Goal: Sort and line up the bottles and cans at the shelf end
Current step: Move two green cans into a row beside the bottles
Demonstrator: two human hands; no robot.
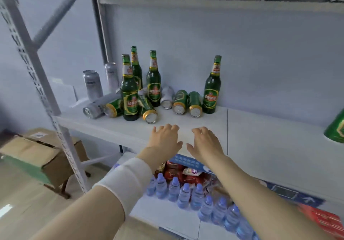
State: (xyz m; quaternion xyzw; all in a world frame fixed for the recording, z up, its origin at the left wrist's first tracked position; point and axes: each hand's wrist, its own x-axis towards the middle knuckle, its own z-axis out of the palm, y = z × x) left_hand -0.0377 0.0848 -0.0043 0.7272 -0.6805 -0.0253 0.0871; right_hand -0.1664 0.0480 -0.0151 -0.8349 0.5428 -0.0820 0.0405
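Observation:
Several green glass bottles stand upright at the left end of the white shelf (186,128): the nearest bottle (129,94), two behind it (153,79), and one apart on the right (212,89). Green cans with gold rims lie on their sides (149,110), (180,102), (195,104). Silver cans stand at the back left (92,84) and others lie tipped over (96,105). My left hand (164,139) and my right hand (205,143) hover side by side over the shelf's front edge, fingers spread, holding nothing, just short of the cans.
A green object (336,128) sits at the right edge on the same shelf. The lower shelf carries small water bottles (184,191) and red snack packets (178,172). Cardboard boxes (37,154) sit on the floor at left beside the perforated upright (37,68).

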